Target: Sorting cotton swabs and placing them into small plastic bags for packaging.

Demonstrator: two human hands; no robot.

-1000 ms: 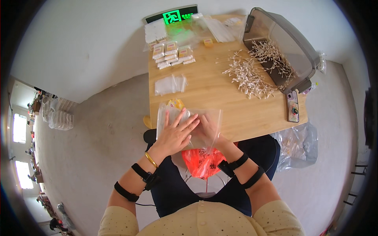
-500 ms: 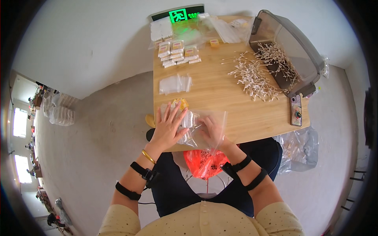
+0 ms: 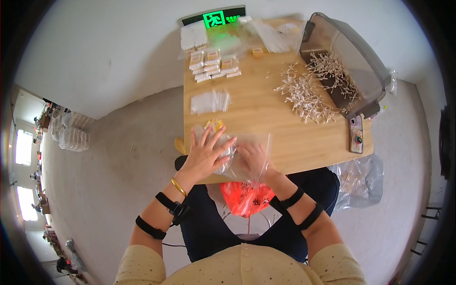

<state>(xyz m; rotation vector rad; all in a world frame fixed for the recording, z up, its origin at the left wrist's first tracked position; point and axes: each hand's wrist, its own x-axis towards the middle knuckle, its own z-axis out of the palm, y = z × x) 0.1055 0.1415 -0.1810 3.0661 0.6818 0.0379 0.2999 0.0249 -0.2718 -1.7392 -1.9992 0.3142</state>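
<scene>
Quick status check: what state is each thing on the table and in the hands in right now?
Left hand: open, flat on the bag.
Right hand: on the bag, grip unclear.
Clear bag: lying flat at the table's near edge.
Swabs: loose, spilled in a heap.
Grey bin: tipped on its side, open.
Small packs: stacked at the far edge.
Phone: lying flat.
Red bag: crumpled on the lap.
</scene>
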